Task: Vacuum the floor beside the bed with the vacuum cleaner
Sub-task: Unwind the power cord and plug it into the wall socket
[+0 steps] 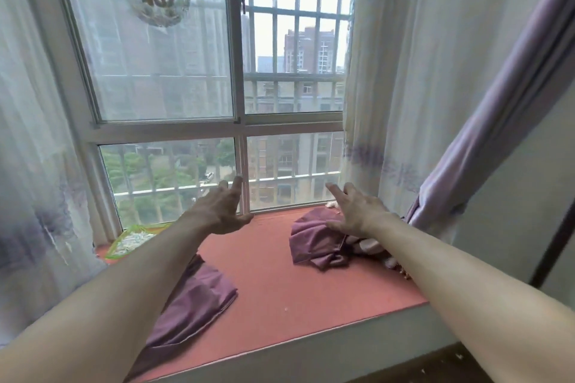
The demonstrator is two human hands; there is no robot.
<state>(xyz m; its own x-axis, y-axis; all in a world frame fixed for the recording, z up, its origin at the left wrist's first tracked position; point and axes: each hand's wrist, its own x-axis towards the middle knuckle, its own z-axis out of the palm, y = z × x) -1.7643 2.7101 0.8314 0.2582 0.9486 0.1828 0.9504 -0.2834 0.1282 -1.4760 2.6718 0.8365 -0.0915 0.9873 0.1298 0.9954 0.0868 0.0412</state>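
Both my arms stretch forward over a window seat with a salmon-red cushion [273, 277]. My left hand [222, 208] hovers in front of the window frame with its fingers spread and holds nothing. My right hand [354, 211] is also spread, above a crumpled purple cloth [314, 242], and holds nothing. No vacuum cleaner and no bed are in view. A strip of dark floor [441, 364] with small pale specks shows at the bottom right.
A folded purple cloth [193, 311] lies on the cushion under my left forearm. A green tray [130, 239] sits at the seat's left end. Sheer curtains [34, 165] hang on both sides, with a purple curtain [485, 121] at the right. The barred window [242, 87] is straight ahead.
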